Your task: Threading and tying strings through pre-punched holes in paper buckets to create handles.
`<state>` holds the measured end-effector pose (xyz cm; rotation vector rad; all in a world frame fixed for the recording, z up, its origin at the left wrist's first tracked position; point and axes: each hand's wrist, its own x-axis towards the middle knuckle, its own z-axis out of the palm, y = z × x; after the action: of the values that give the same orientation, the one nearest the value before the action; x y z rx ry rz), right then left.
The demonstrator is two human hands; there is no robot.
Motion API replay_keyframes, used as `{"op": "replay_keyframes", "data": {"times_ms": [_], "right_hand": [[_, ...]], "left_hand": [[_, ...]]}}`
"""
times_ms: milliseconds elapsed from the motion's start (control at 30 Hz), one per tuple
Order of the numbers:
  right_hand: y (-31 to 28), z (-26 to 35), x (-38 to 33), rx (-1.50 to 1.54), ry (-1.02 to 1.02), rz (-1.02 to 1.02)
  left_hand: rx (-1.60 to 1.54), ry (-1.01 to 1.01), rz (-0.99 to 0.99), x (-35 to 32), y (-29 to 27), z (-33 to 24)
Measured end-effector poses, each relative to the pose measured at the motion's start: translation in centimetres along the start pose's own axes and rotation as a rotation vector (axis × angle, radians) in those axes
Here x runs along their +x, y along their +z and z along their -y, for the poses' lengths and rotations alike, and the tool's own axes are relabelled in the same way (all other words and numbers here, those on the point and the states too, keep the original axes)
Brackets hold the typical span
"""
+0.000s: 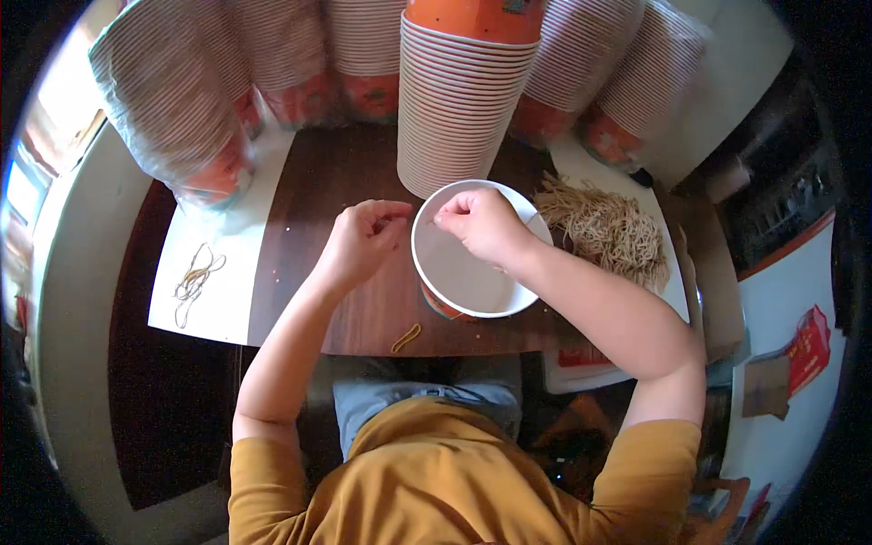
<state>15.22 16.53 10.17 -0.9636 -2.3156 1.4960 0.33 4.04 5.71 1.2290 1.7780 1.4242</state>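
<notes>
A wide paper tub [472, 282], white inside with some orange on its outer wall, stands in front of me on the brown table. Over its far rim, my right hand [486, 225] is closed, thumb and fingertips pinched together; what they hold, if anything, is too small to make out. Just left of the rim, my left hand [361, 238] is also closed, its fingers curled toward the thumb, and its contents cannot be made out. Close to the table's near edge lies a yellowish rubber band [406, 338]. A heap of tangled tan strands [609, 227] sits right of the tub.
Right behind the tub rises a tall stack of nested paper tubs [454, 118]. Plastic-wrapped stacks [168, 100] line the back on both sides. Several loose rubber bands [193, 282] lie on the white left part of the table. A cardboard box [713, 291] is at the right edge.
</notes>
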Motion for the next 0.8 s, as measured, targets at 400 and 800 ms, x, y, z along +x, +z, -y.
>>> {"op": "replay_keyframes", "data": {"times_ms": [400, 800], "right_hand": [[0.7, -0.8, 0.5, 0.107, 0.012, -0.014], [1.1, -0.2, 0.1, 0.098, 0.028, -0.004]], "left_hand": [[-0.009, 0.032, 0.028, -0.3, 0.4, -1.7], [0.216, 0.102, 0.022, -0.7, 0.2, -2.6]]}}
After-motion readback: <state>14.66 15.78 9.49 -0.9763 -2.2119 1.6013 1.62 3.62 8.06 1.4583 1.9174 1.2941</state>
